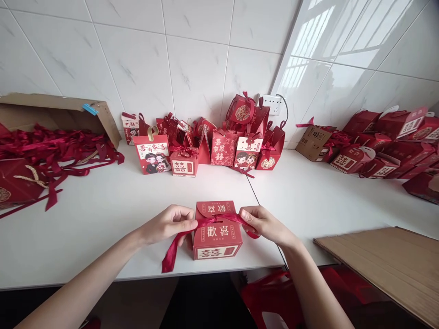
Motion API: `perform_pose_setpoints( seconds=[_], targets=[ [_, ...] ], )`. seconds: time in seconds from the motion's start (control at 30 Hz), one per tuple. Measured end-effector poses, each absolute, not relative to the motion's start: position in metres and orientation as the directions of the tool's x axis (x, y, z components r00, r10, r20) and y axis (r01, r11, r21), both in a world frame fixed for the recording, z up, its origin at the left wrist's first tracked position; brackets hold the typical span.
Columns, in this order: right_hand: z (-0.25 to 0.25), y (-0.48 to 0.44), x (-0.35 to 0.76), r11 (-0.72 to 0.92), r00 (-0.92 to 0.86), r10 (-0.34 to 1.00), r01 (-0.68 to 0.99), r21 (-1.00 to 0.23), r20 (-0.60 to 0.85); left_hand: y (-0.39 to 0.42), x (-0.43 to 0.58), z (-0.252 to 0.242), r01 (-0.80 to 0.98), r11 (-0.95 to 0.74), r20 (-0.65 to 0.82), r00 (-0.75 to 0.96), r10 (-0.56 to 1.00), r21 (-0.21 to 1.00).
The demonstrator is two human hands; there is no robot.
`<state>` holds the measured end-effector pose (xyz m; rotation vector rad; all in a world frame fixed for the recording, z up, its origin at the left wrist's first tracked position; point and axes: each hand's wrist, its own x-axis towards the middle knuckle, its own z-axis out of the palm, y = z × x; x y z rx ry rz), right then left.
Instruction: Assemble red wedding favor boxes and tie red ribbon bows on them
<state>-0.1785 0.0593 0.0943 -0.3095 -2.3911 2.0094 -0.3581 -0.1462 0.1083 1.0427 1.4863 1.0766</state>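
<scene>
A red gift box [218, 235] with gold lettering sits near the table's front edge. Across its top runs a dark red ribbon [206, 221], crossed or knotted at the middle by the slot. At the box's left side, my left hand [174, 222] pinches one part of the ribbon, whose tail hangs down to the left over the table. My right hand [261, 222] is closed on the other part at the box's right side, with a short loop or end showing below the fingers.
Finished-looking red boxes [222, 148] line the wall. A cardboard box [109, 119] with loose ribbons [61, 148] stands at left, more red boxes [391, 141] at right. A cardboard sheet [384, 256] juts in at front right. A power strip [271, 104] is on the wall.
</scene>
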Motion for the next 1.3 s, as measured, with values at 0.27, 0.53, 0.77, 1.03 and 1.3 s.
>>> perform_pose_setpoints(
  seconds=[0.27,0.53,0.77,1.03,1.3],
  targets=[
    [0.099,0.050,-0.174,0.161,-0.975,0.179,0.158,-0.974,-0.129,-0.149,-0.369,0.107,0.066,0.256,-0.245,-0.135,0.960,0.965],
    [0.083,0.055,-0.174,0.079,-0.966,0.202,0.181,-0.980,-0.162,-0.146,-0.375,0.093,0.081,0.225,-0.223,-0.034,0.974,0.971],
    [0.081,0.062,-0.176,0.050,-0.975,0.139,0.182,-0.982,-0.174,-0.142,-0.374,0.085,0.092,0.222,-0.220,-0.028,0.975,0.971],
    [0.126,0.056,-0.170,0.075,-0.993,0.050,0.113,-0.991,-0.109,-0.149,-0.367,0.130,0.268,0.282,-0.254,-0.137,0.958,0.921],
    [0.149,0.028,-0.192,0.279,-0.986,0.078,-0.123,-0.952,0.150,-0.141,-0.348,0.156,0.340,0.399,-0.306,-0.297,0.905,0.852]
  ],
)
